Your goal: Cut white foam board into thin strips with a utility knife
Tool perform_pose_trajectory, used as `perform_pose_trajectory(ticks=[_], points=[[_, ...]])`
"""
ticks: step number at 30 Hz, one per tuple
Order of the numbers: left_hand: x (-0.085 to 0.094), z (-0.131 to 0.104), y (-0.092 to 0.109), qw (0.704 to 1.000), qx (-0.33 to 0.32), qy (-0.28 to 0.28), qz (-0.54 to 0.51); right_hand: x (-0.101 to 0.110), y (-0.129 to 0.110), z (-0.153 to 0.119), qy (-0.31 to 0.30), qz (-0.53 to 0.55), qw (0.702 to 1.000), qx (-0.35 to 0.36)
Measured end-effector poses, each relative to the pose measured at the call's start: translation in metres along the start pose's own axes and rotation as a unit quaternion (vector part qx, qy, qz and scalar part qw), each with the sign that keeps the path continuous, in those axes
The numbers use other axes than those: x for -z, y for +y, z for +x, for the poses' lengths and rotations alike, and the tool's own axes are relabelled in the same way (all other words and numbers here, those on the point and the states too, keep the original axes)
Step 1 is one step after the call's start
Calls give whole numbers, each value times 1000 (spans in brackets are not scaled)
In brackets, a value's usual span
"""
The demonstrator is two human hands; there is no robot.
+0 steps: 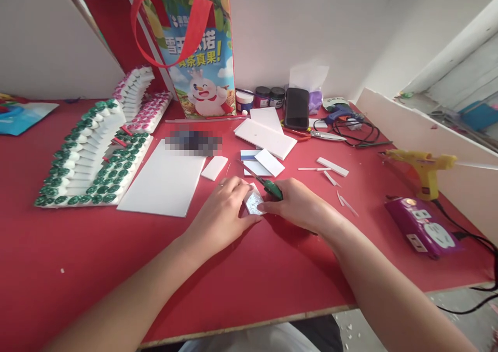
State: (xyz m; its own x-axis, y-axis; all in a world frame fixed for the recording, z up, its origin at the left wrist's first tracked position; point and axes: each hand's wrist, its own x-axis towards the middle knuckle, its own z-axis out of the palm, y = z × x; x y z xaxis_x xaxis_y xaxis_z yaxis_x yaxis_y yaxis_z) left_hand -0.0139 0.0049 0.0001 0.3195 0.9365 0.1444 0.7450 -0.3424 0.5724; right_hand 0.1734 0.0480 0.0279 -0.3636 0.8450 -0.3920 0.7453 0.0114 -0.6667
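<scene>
My right hand (296, 202) is closed round a green-handled craft knife (274, 189), its thin blade pointing away and to the left. Its thumb touches a small white piece with a shiny silvery face (254, 201). From the left, the fingers and thumb of my left hand (223, 209) close about this same piece on the table. Just beyond both hands, white rectangles of board (270, 162) overlap on a blue-and-white card (249, 156). A small white block (215, 168) lies beyond my left hand.
White offcuts (332, 167) are scattered right of my hands. A yellow glue gun (427, 167) stands by a purple power socket box (422, 228). Left are a white board (161, 183) and a green-dotted white model (89, 160). Behind stand a gift bag (206, 90) and a phone (296, 108).
</scene>
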Motion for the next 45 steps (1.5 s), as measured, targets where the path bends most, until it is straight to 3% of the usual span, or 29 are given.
perform_pose_trajectory(ticks=[13, 21, 35, 41, 45], points=[[1, 3, -2, 999, 38, -10, 2, 1, -2, -1, -2, -5, 1000, -3], [3, 2, -2, 999, 8, -12, 28, 3, -3, -1, 4, -31, 999, -12], [3, 0, 1, 999, 15, -2, 33, 0, -1, 1, -2, -36, 999, 15], [2, -2, -1, 999, -5, 11, 33, 17, 2, -7, -13, 30, 999, -12], [-2, -3, -3, 999, 0, 31, 35, 32, 6, -14, 32, 81, 996, -2]])
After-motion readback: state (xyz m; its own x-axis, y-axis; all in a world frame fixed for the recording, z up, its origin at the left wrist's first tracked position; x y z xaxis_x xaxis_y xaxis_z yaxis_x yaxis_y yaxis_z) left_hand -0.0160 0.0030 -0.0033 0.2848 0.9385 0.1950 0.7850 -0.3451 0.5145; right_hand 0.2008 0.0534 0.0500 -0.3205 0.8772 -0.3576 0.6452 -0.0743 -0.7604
